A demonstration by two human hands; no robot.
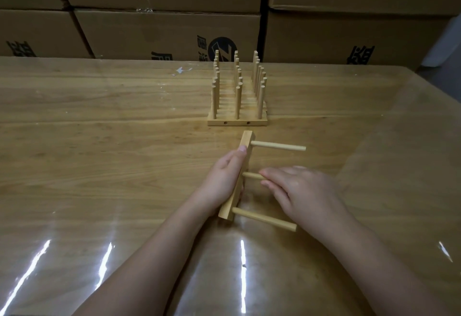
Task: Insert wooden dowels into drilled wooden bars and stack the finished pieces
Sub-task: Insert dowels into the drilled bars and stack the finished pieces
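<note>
The left hand (224, 181) grips the pale drilled wooden bar (245, 146), on edge on the glossy wooden table (99, 141), likely steadying it while the right hand (304, 191), fingers straight, presses the middle round wooden dowel (252, 176) home.

Dim, warm light; white glare streaks on the counter's (124, 156) glossy film (411, 141) near the camera. Wide-angle bending at edges; right hand (306, 191) slightly motion-blurred.
</note>
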